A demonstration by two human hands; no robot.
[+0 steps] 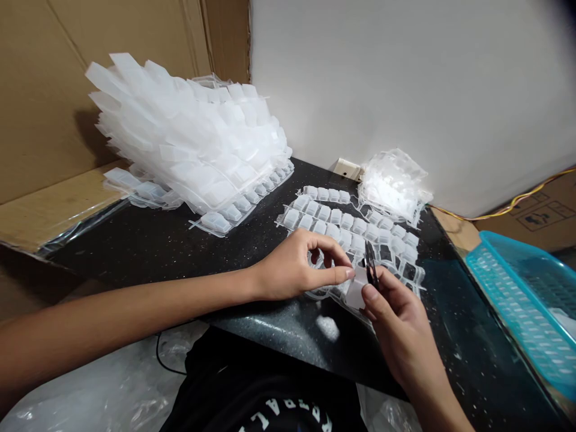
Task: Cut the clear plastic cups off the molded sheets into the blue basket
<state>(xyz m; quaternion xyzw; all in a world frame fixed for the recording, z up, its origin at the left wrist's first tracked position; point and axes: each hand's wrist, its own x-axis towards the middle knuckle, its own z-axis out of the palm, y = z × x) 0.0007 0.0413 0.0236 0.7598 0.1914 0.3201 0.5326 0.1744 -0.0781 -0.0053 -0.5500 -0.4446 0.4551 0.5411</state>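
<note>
My left hand [297,267] is closed in a pinch, thumb and index fingertip meeting at the upper edge of a small white translucent piece [355,293]. My right hand [400,318] grips black tweezers [370,264] whose tips point upward; its thumb is against the white piece too. Beneath both hands lies a sheet of clear plastic molded with rows of small box-shaped pockets [346,222]. Some pockets near the right look dark and see-through, others whitish. My hands hide the sheet's near part.
A tall pile of white translucent pocket sheets [193,138] leans at the back left on the black speckled table [148,246]. A clear bag of small white bits [391,183] stands by the wall socket [346,169]. A blue plastic basket [508,294] is at the right.
</note>
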